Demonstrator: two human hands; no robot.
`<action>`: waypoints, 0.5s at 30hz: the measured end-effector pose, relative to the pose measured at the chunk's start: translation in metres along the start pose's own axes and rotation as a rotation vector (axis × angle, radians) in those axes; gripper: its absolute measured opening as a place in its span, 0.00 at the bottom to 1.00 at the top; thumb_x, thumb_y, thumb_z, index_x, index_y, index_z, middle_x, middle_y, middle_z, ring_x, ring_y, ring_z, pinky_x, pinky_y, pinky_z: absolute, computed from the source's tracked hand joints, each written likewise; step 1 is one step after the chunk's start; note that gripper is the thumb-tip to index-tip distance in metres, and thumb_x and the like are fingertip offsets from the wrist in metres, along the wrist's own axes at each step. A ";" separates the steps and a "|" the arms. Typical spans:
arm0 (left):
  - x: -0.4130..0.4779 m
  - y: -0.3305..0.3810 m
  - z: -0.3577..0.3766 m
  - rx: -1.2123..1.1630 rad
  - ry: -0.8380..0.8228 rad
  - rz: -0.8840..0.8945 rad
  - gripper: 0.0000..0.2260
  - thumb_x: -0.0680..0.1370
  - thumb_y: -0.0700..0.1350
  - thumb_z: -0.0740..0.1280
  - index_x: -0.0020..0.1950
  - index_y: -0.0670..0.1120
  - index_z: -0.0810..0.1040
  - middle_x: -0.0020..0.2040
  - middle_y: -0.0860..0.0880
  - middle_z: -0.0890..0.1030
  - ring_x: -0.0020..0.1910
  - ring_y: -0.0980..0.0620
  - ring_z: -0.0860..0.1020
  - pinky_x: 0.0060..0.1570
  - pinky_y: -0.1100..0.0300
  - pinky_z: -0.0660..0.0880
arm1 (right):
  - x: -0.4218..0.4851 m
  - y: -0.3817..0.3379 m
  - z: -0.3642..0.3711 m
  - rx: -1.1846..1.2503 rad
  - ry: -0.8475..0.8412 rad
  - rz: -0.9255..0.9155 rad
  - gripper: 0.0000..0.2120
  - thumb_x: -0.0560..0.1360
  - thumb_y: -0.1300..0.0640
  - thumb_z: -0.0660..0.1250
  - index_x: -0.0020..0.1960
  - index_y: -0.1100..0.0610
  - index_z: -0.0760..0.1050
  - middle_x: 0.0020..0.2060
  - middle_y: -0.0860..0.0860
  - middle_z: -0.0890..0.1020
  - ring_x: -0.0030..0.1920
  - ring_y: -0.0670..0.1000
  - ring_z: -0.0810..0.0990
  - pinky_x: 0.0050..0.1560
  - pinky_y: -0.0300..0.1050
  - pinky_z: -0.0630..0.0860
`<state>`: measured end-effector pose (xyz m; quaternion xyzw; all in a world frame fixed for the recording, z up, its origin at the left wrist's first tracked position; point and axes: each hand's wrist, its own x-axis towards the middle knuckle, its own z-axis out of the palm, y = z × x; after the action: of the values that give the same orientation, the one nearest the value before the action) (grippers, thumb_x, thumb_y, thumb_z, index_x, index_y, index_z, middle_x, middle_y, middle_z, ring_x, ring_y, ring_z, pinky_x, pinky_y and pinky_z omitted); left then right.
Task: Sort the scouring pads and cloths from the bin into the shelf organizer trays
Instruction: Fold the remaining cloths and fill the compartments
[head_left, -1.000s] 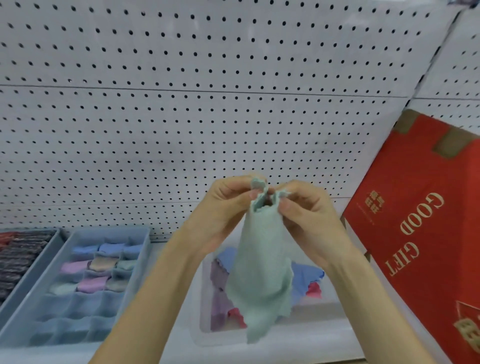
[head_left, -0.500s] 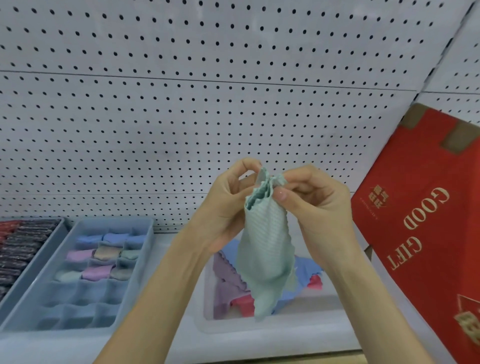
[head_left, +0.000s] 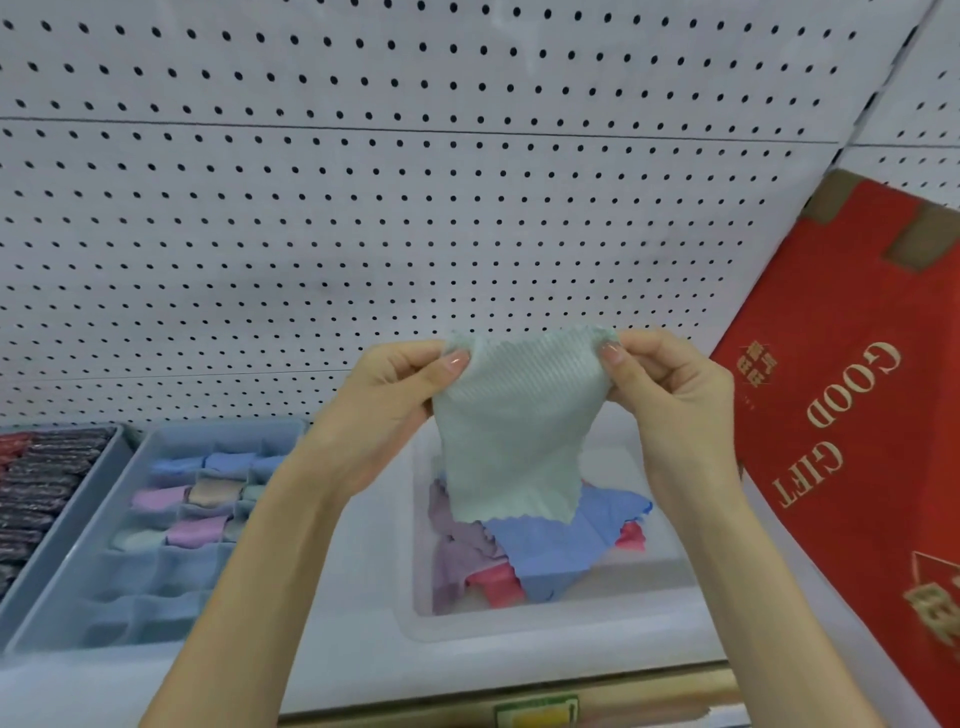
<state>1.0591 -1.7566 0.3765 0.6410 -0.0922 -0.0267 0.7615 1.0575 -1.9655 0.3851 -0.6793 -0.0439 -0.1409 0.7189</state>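
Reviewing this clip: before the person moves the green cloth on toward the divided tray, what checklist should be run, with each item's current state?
1. Left hand pinches one top corner of the pale green ribbed cloth: ok.
2. Right hand pinches the other top corner: ok.
3. Cloth spread open between the hands, not bunched: ok.
4. Cloth's lower edge clear of the blue cloth lying in the clear plastic bin: cannot tell.
5. Free compartments in the blue-grey divided tray: ok, the front rows look empty.
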 end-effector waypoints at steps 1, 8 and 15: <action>0.000 -0.001 0.001 0.030 0.006 -0.010 0.13 0.75 0.45 0.64 0.51 0.38 0.83 0.50 0.40 0.84 0.49 0.48 0.82 0.54 0.57 0.79 | 0.001 0.003 0.000 -0.012 0.027 0.012 0.04 0.75 0.62 0.69 0.43 0.56 0.81 0.35 0.50 0.84 0.39 0.48 0.81 0.45 0.43 0.80; 0.011 -0.014 0.016 0.121 0.190 -0.014 0.11 0.81 0.43 0.62 0.51 0.37 0.81 0.44 0.41 0.81 0.42 0.47 0.77 0.46 0.52 0.74 | -0.004 0.019 0.011 -0.055 0.008 0.171 0.09 0.74 0.58 0.71 0.50 0.60 0.75 0.40 0.56 0.84 0.40 0.50 0.81 0.38 0.40 0.77; 0.012 -0.021 0.026 0.292 0.266 0.125 0.22 0.75 0.54 0.63 0.42 0.33 0.71 0.32 0.38 0.69 0.34 0.48 0.65 0.36 0.53 0.62 | -0.004 0.027 0.019 -0.184 0.179 0.032 0.09 0.68 0.61 0.76 0.36 0.60 0.76 0.28 0.54 0.75 0.31 0.46 0.70 0.28 0.37 0.68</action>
<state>1.0683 -1.7879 0.3612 0.7356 -0.0333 0.1189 0.6660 1.0636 -1.9457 0.3596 -0.7275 0.0445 -0.1930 0.6569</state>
